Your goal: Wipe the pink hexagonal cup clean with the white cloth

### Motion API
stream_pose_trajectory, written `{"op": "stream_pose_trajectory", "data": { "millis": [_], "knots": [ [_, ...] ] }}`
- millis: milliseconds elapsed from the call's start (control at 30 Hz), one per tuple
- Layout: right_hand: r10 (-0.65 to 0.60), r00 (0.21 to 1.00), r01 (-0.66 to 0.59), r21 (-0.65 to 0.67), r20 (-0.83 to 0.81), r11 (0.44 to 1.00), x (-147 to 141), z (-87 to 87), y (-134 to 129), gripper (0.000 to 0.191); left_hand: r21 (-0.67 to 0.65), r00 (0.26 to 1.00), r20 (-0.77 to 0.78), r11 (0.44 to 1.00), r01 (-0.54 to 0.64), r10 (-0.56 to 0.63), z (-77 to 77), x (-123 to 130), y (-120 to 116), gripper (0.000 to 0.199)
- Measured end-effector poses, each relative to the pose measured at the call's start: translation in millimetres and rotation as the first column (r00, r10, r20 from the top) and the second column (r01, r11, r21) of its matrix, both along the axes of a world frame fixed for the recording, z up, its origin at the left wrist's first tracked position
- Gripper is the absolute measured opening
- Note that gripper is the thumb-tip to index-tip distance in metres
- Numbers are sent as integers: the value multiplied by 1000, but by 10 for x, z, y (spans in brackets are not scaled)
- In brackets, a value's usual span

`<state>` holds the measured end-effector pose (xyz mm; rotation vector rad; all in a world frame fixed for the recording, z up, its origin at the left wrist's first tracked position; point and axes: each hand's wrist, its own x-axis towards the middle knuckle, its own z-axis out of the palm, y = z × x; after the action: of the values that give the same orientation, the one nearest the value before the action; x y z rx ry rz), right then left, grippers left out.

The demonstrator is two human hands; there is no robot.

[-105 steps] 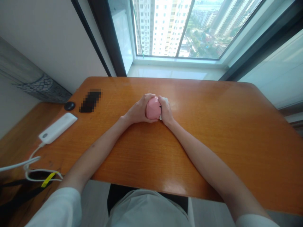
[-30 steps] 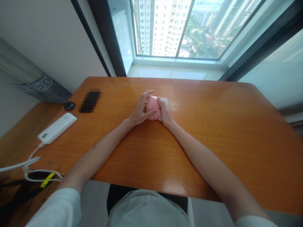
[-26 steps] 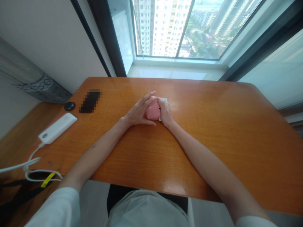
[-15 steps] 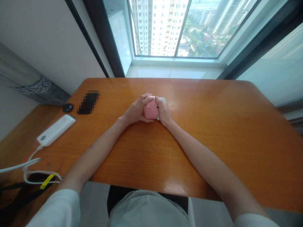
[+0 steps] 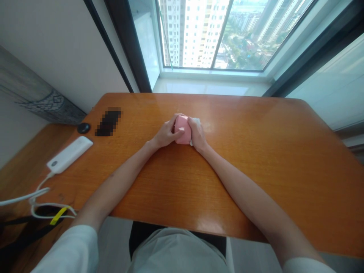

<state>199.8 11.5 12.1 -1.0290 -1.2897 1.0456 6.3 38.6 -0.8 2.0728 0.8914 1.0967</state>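
Observation:
A small pink object (image 5: 182, 124) with rounded corners is held between both hands over the middle of the wooden table. My left hand (image 5: 167, 133) grips it from the left, its thumb across the near face and its fingers behind the far edge. From the right side my right hand (image 5: 198, 134) holds the pink object, with something white (image 5: 196, 121) showing at its fingers, partly hidden. What the white thing is cannot be made out.
On the table (image 5: 256, 159), at the left, are a blurred dark rectangular item (image 5: 108, 122), a round black object (image 5: 83, 128) and a white power strip (image 5: 69, 154). Its white cable (image 5: 40, 194) curls near the left edge. A window stands behind the table.
My left thumb has moved from the near lower edge of the pink object up onto its face. My right hand keeps its hold. The view has shifted slightly.

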Motion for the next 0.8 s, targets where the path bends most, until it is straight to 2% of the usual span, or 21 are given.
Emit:
{"op": "stream_pose_trajectory", "data": {
  "millis": [367,433,533,633,700,800],
  "knots": [
    [-13,1000,13,11,10,1000,-13,-16,2,64,-4,999,15,999,36,-36,-86,0,-6,99],
    [-15,1000,15,3,12,1000,-17,-14,9,61,56,999,17,998,28,-29,-123,-5,16,104],
    [-22,1000,22,-7,6,1000,-22,0,13,59,224,999,4,974,32,-34,-143,-19,49,102],
    [-35,999,35,-7,6,999,-27,17,7,58,341,992,-76,932,124,-104,-109,-49,66,101],
    [-38,999,38,-8,9,999,-29,23,1,58,373,984,-119,912,170,-135,-77,-74,72,111],
    [-38,999,38,-6,3,999,-28,20,-4,57,395,978,-183,903,168,-102,-51,-105,86,129]
  ]
}}
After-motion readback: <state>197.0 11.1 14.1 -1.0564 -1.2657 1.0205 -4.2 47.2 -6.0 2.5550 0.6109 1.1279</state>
